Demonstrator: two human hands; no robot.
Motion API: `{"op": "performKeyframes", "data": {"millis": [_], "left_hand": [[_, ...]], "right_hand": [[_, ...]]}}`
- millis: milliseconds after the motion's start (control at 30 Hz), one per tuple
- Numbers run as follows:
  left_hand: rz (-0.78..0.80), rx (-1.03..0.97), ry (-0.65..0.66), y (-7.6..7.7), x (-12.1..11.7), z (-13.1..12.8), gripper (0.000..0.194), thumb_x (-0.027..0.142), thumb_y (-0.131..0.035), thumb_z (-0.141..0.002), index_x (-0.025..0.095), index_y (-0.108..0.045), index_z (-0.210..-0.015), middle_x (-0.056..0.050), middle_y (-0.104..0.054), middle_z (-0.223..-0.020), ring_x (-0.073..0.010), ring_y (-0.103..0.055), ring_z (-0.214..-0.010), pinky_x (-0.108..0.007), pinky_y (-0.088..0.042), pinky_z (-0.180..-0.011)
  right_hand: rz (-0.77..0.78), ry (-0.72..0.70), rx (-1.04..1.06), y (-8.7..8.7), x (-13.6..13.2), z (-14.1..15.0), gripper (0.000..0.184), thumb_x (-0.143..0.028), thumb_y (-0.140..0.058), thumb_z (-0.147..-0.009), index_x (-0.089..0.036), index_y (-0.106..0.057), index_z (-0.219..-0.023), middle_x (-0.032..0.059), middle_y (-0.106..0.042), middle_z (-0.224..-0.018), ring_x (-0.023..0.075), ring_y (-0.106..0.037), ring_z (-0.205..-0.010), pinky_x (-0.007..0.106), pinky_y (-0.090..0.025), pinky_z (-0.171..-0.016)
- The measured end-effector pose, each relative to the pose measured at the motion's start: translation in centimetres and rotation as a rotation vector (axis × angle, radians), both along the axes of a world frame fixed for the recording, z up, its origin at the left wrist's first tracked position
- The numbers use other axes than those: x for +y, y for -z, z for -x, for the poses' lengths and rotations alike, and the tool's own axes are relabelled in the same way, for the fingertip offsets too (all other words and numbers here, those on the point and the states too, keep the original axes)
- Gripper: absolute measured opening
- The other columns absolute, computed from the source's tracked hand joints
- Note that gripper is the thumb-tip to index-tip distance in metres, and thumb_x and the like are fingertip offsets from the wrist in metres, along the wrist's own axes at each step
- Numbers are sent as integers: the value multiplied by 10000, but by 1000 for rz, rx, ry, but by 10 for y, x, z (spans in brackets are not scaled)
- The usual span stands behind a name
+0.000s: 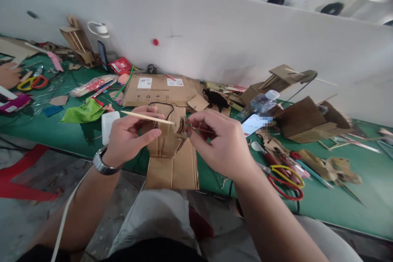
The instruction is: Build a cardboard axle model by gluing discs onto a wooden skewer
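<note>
A folded cardboard model stands in front of me, over the table's front edge on a ribbed cardboard flap. Small round cardboard discs sit at its top. My left hand is closed on the model's upper left side, thumb in front. A pale wooden stick crosses over those fingers, its right end at the discs. Opposite, my right hand pinches a thin wooden stick beside the discs; its fingertips partly hide it. Behind the model loops a black cord.
Behind lies a flat cardboard box. To the right are a phone, a plastic bottle, scissors and a cardboard construction. On the left are a white case, green sheet and another person's hand.
</note>
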State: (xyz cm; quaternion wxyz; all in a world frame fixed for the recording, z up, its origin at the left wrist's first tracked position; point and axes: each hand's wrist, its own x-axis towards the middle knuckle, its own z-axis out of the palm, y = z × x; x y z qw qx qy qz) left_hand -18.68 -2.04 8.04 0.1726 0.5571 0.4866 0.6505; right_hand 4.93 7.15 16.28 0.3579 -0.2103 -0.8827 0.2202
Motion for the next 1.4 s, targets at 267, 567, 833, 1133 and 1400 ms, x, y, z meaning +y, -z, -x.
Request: {"op": "performKeyframes", "data": {"millis": [267, 567, 833, 1133, 1400], "left_hand": [[-5, 86, -36, -2, 3, 2, 289, 312, -936, -862, 279, -902, -1148, -115, -843, -1285, -304, -769, -1281, -469, -664, -1094], [0, 97, -27, -2, 2, 5, 273, 315, -922, -873, 265, -894, -1140, -109, -864, -1205, -314, -758, -1304, -488, -654, -1108], [-53, 155, -77, -2, 4, 3, 258, 309, -934, -856, 274, -879, -1105, -93, -872, -1151, -321, -780, -1254, -533, -643, -1122], [-68, 115, -70, 2, 5, 4, 254, 286, -918, -858, 277, -858, -1104, -81, -862, -1212, -314, -778, -1275, -531, -632, -1133], [-58, 71, -70, 4, 7, 4, 272, 350, -944, -839, 241, -860, -1075, -107, -854, -1202, -320, -794, -1232, -509, -647, -1100]], "right_hand": [[-43, -81, -17, 3, 7, 21, 176, -67, -629, -962, -217, -715, -929, 42, -770, -913, 185, -695, -793, 303, -533, -720], [-71, -27, -31, 7, 7, 15, 177, -66, -643, -959, -220, -713, -904, 37, -760, -870, 188, -682, -765, 311, -503, -694], [-77, -97, -39, 8, 3, 21, 176, -74, -662, -980, -212, -708, -880, 31, -760, -862, 183, -697, -788, 300, -509, -717], [-95, -93, -26, 14, 2, 20, 181, -74, -654, -983, -210, -711, -878, 38, -744, -855, 185, -684, -790, 297, -483, -719], [-63, -111, -35, 14, 5, 21, 181, -89, -641, -972, -218, -691, -856, 39, -736, -856, 191, -674, -793, 307, -482, -729]]}}
